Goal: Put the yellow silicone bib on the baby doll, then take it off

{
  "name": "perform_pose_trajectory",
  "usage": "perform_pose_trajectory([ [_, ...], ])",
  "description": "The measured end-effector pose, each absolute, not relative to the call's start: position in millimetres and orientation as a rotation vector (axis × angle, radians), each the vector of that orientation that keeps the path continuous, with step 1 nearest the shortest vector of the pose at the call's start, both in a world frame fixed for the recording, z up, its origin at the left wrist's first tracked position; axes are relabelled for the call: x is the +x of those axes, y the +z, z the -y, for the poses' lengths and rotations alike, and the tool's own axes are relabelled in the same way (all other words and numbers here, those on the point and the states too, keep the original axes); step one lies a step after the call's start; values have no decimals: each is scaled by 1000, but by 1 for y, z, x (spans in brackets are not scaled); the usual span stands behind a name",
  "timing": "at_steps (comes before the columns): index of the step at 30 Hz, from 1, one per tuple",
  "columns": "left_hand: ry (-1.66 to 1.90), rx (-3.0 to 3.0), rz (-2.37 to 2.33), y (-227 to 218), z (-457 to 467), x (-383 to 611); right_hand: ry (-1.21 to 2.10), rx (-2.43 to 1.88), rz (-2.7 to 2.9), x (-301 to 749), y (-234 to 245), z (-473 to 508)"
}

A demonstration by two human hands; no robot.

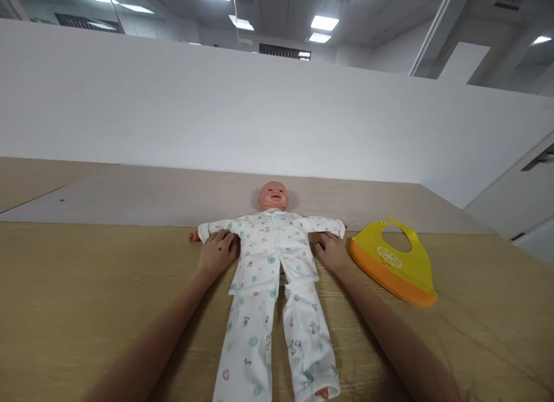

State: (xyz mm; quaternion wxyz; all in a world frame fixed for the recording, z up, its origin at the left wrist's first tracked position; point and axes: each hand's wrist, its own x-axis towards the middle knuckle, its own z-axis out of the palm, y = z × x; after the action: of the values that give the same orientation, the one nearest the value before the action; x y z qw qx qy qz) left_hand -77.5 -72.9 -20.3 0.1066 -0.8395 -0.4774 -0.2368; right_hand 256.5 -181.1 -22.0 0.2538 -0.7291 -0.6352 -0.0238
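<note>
A baby doll lies on its back on the table, head away from me and arms spread sideways. It wears a white patterned long-sleeved top and matching trousers. My left hand rests beside its body, just below the sleeve on the left, fingers loosely bent and holding nothing visible. On the other side, my right hand lies under the opposite sleeve, fingers slightly bent and partly hidden by it. To the right of that hand lies a yellow bib with an orange pocket and a white citrus-slice print.
The wooden table extends to both sides, with a paler strip along its back. A white partition topped with glass rises behind it. At the far right is a white surface with a dark handle.
</note>
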Motion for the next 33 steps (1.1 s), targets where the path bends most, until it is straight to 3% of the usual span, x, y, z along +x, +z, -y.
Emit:
perform_pose_trajectory([
  [12, -731, -2535, 1384, -16, 80, -79, -131, -2011, 1786, 260, -24, 186],
  [20, -1188, -2156, 1873, -17, 65, -129, -183, -1936, 1607, 270, -34, 190],
  [33, -825, -2231, 1772, -19, 51, -147, -152, -1849, 1502, 276, -31, 188],
])
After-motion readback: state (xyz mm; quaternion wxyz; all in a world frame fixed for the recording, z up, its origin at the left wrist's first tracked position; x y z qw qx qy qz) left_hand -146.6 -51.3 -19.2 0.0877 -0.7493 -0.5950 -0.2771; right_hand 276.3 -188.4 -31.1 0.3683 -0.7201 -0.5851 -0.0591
